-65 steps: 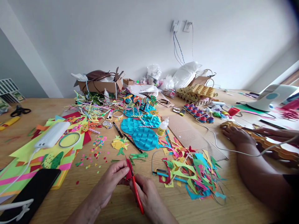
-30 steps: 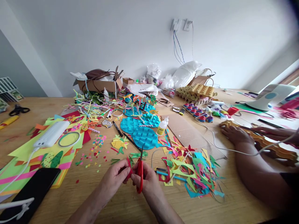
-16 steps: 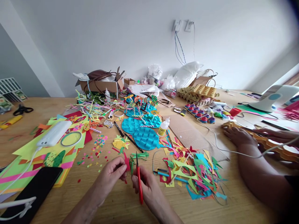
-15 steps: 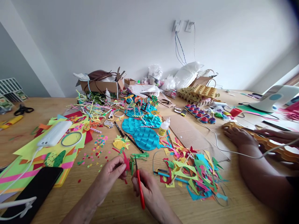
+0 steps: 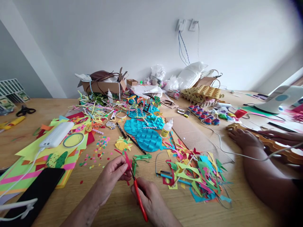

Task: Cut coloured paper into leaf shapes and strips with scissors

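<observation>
My left hand (image 5: 116,170) pinches a small piece of red paper (image 5: 128,160) between thumb and fingers, near the front middle of the table. Red-handled scissors (image 5: 140,198) are gripped in my right hand (image 5: 148,192), their blades pointing up and left against the red paper. Just behind my hands lie green paper strips (image 5: 142,156) and a yellow paper fish (image 5: 123,144). Farther back is a round blue paper-covered piece (image 5: 148,140), with a glue bottle (image 5: 167,127) standing beside it.
Colourful paper scraps (image 5: 199,176) are heaped to the right. Another person's hands (image 5: 246,138) rest on an egg carton (image 5: 281,151) at the far right. A white cable crosses there. A phone (image 5: 35,195) and coloured sheets (image 5: 14,176) lie at the left.
The scissors have tilted left, and their blades have moved from beside the red paper onto it. The view has shifted very slightly.
</observation>
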Available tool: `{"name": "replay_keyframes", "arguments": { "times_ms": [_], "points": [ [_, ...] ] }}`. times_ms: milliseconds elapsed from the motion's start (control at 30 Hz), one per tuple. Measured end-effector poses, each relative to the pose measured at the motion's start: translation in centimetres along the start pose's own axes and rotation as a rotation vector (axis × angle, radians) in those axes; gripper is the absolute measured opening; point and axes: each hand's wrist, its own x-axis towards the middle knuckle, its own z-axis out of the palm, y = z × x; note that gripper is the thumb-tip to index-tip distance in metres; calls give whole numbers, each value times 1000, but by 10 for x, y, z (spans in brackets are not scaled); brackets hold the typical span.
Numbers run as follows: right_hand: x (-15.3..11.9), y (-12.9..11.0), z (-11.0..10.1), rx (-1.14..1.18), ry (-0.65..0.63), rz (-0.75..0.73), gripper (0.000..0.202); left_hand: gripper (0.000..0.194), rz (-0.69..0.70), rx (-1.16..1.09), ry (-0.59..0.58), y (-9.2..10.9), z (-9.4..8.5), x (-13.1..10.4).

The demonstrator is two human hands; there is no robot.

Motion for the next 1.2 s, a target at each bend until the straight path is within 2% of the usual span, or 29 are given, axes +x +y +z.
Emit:
{"name": "replay_keyframes", "arguments": {
  "times_ms": [300, 633, 900, 1200],
  "points": [
    [0, -7, -1, 36, -4, 11, 25, 18, 10, -19, -33, -1, 4, 0],
    [3, 3, 3, 1, 20, 2, 29, 15, -8, -44, -72, -7, -1, 3],
    [-1, -2, -1, 36, -19, -48, 26, 15, 7, -30, -78, -8, 1, 3],
    [1, 2, 2, 56, 0, -37, 28, 15, 11, -30, -84, -9, 2, 2]
  ]
}}
